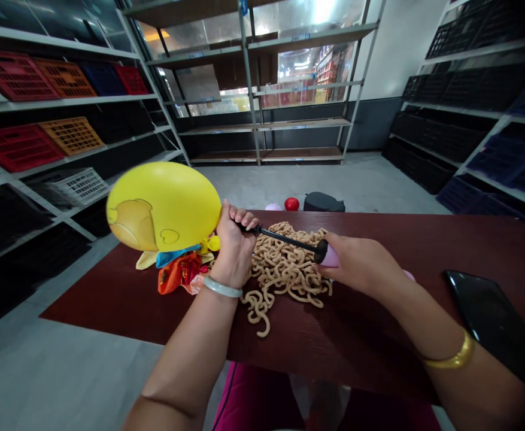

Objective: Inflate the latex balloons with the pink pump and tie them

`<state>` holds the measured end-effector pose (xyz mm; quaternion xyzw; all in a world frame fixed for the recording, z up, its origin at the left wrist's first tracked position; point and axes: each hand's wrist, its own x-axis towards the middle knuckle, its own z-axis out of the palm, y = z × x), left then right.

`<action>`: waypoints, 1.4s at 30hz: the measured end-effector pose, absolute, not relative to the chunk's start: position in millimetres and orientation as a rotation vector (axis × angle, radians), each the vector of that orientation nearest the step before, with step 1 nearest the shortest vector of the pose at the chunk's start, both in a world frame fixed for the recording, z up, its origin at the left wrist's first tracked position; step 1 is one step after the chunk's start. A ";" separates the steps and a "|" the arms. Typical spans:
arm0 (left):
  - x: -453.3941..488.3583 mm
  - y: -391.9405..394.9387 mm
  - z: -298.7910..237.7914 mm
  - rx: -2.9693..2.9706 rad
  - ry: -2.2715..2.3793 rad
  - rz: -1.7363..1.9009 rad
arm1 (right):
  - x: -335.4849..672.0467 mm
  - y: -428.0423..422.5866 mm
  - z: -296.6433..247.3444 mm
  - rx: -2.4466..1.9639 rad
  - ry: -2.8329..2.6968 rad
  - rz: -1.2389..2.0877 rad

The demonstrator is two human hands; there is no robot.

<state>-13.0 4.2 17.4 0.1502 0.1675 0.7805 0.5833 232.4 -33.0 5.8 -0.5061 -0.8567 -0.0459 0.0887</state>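
Observation:
A balloon pump slants across the middle, its black rod (pixel 289 240) showing between my hands. My left hand (pixel 235 242) is closed round the rod's black left end. Beside its knuckles, an inflated yellow balloon (pixel 176 200) with a printed pattern points its neck end toward that hand; whether the fingers pinch the neck is hidden. My right hand (pixel 361 260) is wrapped round the pump's purple body (pixel 331 257), below a black collar. Under the rod lies a heap of tan curly pieces (pixel 284 272). Limp balloons (pixel 181 269) in orange, blue and yellow lie below the inflated one.
A dark red-brown table (pixel 356 335) spans the front, with a black phone-like slab (pixel 486 311) at right. Beyond its far edge are a red ball-like thing (pixel 291 204) and a dark grey object (pixel 324 202). Shelves with crates (pixel 17 146) line the sides.

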 end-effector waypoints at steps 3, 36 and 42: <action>7.1 3.1 4.5 0.331 0.418 1.803 | 226.8 -35.9 3.7 -1.514 -2.543 -0.190; 8.5 -4.1 10.6 0.422 0.414 1.890 | 217.9 -36.3 -5.4 -1.506 -2.514 -0.259; 62.1 -21.3 -7.7 0.425 0.450 1.730 | 204.1 -47.6 -7.9 -1.515 -2.472 -0.310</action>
